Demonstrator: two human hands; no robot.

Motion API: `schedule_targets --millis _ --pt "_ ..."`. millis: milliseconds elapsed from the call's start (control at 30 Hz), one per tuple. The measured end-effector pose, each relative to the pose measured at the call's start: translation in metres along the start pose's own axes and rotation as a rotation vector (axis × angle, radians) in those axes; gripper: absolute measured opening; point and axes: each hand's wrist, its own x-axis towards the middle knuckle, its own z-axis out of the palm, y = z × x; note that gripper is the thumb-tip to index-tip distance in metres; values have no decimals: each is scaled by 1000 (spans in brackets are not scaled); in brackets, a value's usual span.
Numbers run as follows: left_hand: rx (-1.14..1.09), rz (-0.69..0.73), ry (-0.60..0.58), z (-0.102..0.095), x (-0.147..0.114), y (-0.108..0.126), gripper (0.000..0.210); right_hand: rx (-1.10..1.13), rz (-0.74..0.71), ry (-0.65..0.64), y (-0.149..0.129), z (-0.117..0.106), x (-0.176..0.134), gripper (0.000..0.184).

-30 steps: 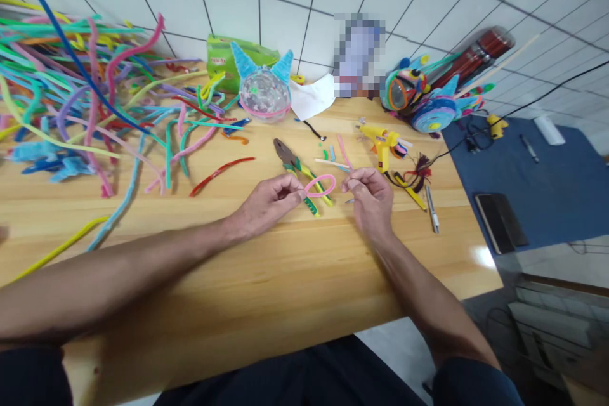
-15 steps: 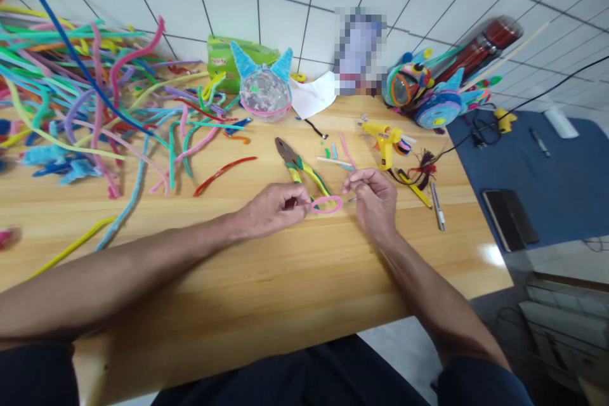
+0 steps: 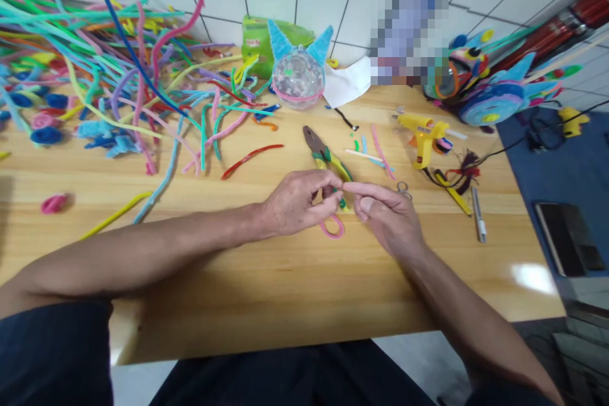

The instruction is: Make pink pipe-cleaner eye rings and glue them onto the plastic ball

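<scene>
My left hand [image 3: 304, 203] is closed in a pinch, with a loop of pink pipe cleaner [image 3: 333, 226] hanging below its fingers. My right hand [image 3: 387, 212] meets it fingertip to fingertip, index finger stretched forward and thumb folded in. Whatever lies between the right fingers is too small to make out. Just behind the hands, pliers [image 3: 326, 152] with green and yellow handles lie on the table, partly covered by the left hand. Grey rings [image 3: 403, 188], like small scissor handles, show beside my right hand.
Piled pipe cleaners [image 3: 118, 70] spread over the left of the wooden table [image 3: 285, 304]. A clear ball with blue ears [image 3: 299, 79] stands at the back. To the right are a yellow glue gun [image 3: 423, 139], a yellow cutter [image 3: 451, 191] and a decorated fish shape [image 3: 490, 101].
My hands have come together until their fingertips touch. The pink loop has turned from pointing right to hanging down. The view has shifted left.
</scene>
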Motion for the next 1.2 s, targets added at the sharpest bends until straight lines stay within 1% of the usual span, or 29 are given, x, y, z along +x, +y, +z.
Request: schedule_targets --millis 167,300,367,467,567,667,800,833,900,967,1033,1100,1200 --pt "37 24 38 2 -3 -3 11 -139 -42 -46 3 3 -5 29" --pt "122 59 3 -2 -3 -4 18 -223 -101 -81 0 7 -6 32" --pt "171 67 -17 -4 -2 -3 20 -214 -105 -86 2 8 -6 32" --pt "184 59 -23 -5 -1 -3 20 -153 -50 -45 8 7 -6 29" --pt "138 52 8 -4 -1 -4 17 -33 5 -19 10 7 -4 30" --pt "108 65 55 -1 -2 -5 9 47 51 -6 6 9 -1 29" --pt "112 46 56 -2 -2 -5 12 18 34 26 2 10 0 28" --pt "118 39 42 -4 -1 -5 13 -16 3 46 2 9 0 25" --pt "110 31 2 -7 1 -5 15 -128 -102 98 -1 5 1 16" --pt "91 5 -40 -9 3 -6 19 -308 -221 100 -7 1 1 19" --pt "96 -36 -53 -9 5 -7 26 -545 -281 23 -13 -3 1 21" --pt "130 -55 -55 -8 6 -10 28 -789 -282 -84 -17 -5 0 16" --pt "152 -46 -70 -6 5 -13 20 -1051 -265 -187 -16 -4 -5 21"
